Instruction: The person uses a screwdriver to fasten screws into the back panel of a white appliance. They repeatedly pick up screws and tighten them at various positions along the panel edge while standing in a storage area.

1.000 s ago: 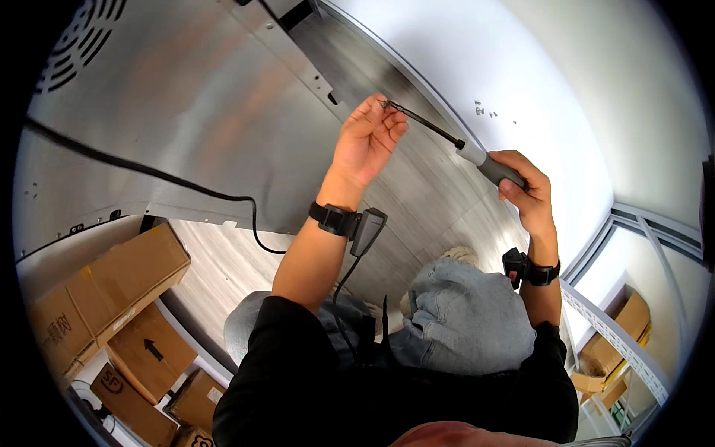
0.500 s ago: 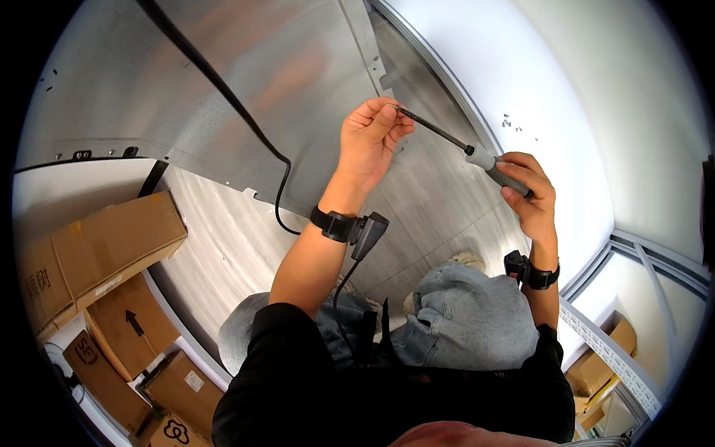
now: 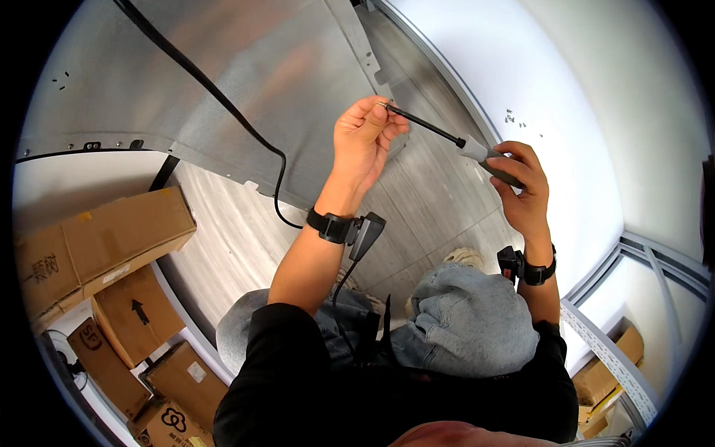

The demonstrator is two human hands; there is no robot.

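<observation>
My right hand (image 3: 527, 182) is wrapped round the grey handle of a screwdriver (image 3: 428, 128), whose long black shaft slants up to the left. At the shaft's far end, the thumb and fingertips of my left hand (image 3: 365, 134) pinch its tip. A glint of metal shows between those fingertips, too small to name for sure. Both hands are in the air, the left one in front of the edge of a large bare metal panel (image 3: 246, 67). Several tiny dark pieces, perhaps screws (image 3: 511, 118), lie on the white surface (image 3: 555, 160) beyond my right hand.
A thick black cable (image 3: 216, 91) runs across the metal panel and curls down beside my left forearm. Cardboard boxes (image 3: 126, 231) are stacked at the left. At the lower right, a perforated metal rail (image 3: 612, 356) stands before another cardboard box (image 3: 596, 384). Pale wood-look flooring (image 3: 223, 216) lies below.
Both hands and the screwdriver have shifted slightly left in the picture, as the view moved a little. The grip of each hand looks the same.
</observation>
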